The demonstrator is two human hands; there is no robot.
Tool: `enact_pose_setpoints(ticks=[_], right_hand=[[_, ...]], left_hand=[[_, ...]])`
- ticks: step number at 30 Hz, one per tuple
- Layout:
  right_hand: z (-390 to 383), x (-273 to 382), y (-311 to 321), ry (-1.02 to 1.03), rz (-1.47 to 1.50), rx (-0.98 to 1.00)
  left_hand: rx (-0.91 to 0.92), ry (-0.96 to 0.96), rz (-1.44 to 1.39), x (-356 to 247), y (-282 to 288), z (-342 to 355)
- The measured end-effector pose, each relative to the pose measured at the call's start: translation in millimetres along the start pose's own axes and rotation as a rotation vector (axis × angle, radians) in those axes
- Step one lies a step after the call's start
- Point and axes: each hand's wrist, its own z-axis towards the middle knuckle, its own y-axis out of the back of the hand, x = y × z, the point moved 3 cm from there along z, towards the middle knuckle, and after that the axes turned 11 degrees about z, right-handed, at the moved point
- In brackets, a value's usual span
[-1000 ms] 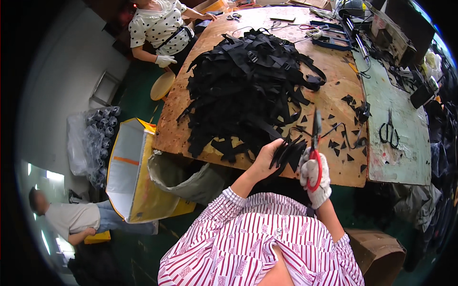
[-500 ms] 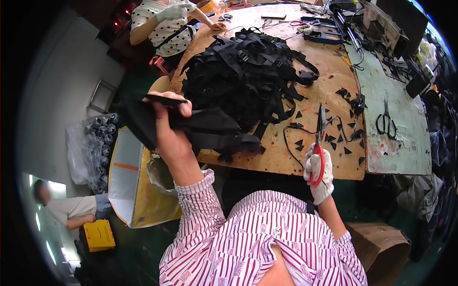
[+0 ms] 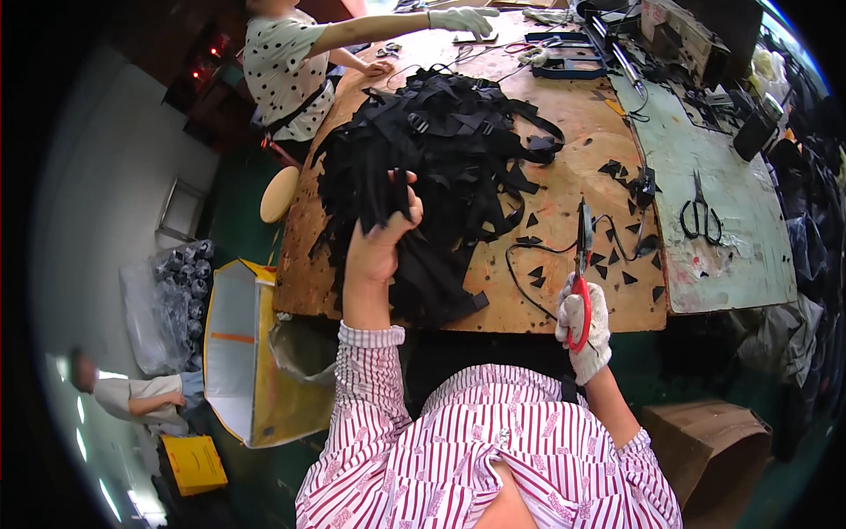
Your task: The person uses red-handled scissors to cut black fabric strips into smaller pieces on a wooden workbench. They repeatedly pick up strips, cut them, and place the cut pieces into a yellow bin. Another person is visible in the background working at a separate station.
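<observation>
My bare left hand (image 3: pixel 388 234) is closed on a black fabric strap (image 3: pixel 374 189), held over the near left side of a large heap of black webbing straps (image 3: pixel 441 132) with buckles. Where the held strap ends and the heap begins is hard to make out. In my right hand (image 3: pixel 585 326), which wears a white knit glove, is a pair of scissors (image 3: pixel 580 304) with red handles. Their blades point away from me over the wooden table (image 3: pixel 502 300), close to several small black triangular offcuts (image 3: pixel 599 260).
Black-handled scissors (image 3: pixel 701 216) lie on the pale green board at right. A blue tray (image 3: pixel 564 66) sits at the far side. Across the table, a co-worker's gloved hand (image 3: pixel 463 19) reaches over it. A yellow-edged bin (image 3: pixel 264 370) stands at left, a cardboard box (image 3: pixel 705 450) at lower right.
My left hand has moved right and away from me, bringing the black fabric over the heap. My right hand still holds the scissors. The co-worker's gloved arm has stretched out over the table.
</observation>
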Motion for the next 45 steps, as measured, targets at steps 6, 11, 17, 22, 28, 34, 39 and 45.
enact_pose_setpoints(ticks=[6, 11, 17, 22, 28, 34, 39, 45], right_hand=[[7.8, 4.7, 7.2, -0.017, 0.03, 0.009], [9.0, 4.9, 12.8, 0.004, 0.08, -0.013], [11.0, 6.0, 21.6, 0.029, 0.11, -0.017], [13.8, 6.5, 21.9, 0.023, 0.124, -0.072], [11.6, 2.6, 27.4, 0.037, 0.118, -0.026], [3.2, 0.8, 18.8, 0.055, -0.036, 0.031], [-8.1, 3.8, -1.1, 0.11, -0.123, 0.109], [-13.1, -7.2, -16.3, 0.14, -0.452, 0.292]], left_hand=[[0.037, -0.226, 1.169, 60.7, -44.3, 51.4], [0.228, -0.212, 1.311, 163.7, -72.2, 104.9], [0.268, -0.011, 1.759, 217.3, -76.9, 126.4], [0.19, -0.143, 1.647, 213.9, -66.6, 121.4], [0.06, -0.041, 1.038, 162.0, -62.3, 112.8], [0.113, 0.045, 0.227, 65.6, -71.8, 51.3], [0.133, 0.007, 0.229, 30.3, -57.3, -12.1], [-0.04, 0.139, 0.172, 52.4, -37.0, -42.2]])
